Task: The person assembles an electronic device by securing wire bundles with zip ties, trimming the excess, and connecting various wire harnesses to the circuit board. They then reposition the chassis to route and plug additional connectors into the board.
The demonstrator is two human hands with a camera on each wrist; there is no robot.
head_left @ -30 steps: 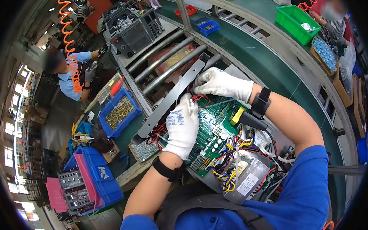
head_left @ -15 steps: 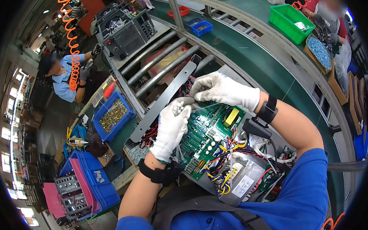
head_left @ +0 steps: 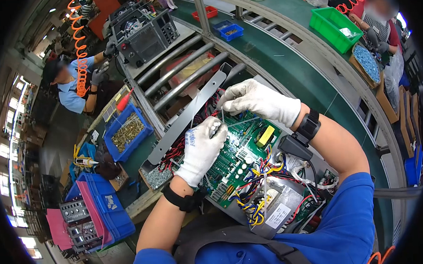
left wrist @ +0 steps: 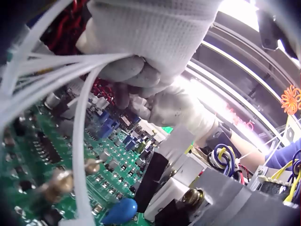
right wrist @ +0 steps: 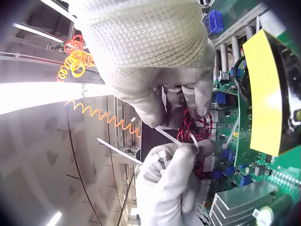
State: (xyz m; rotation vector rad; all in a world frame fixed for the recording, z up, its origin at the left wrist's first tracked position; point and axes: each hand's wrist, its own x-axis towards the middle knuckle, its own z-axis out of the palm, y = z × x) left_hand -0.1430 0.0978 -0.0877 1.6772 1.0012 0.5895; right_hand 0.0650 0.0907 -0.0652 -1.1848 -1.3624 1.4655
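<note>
Several white cable ties [left wrist: 82, 141] fan out from my gloved left hand [head_left: 200, 149], which grips them in curled fingers. Their small square heads [right wrist: 162, 155] poke out between the fingers in the right wrist view. My gloved right hand [head_left: 262, 101] pinches one cable tie [right wrist: 168, 136] between thumb and fingers, just above the left fingertips. That tie bends beside a bundle of twisted red and black wires [right wrist: 188, 129]. Both hands are over the far end of a green circuit board [head_left: 236, 154], next to a grey metal bar [head_left: 187, 116].
A yellow-wrapped component [head_left: 265, 136] and a metal box with a white label [head_left: 277, 214] sit nearer my body. Left are a blue bin of brass-coloured fasteners [head_left: 126, 133] and a carton of silver ones [head_left: 157, 176]. Metal rollers [head_left: 190, 81] lie ahead; two other people are farther off.
The view has shifted slightly. My fingertips came close together over the wires, then parted a little, with a white cable tie now showing between them. The left hand has turned slightly.
</note>
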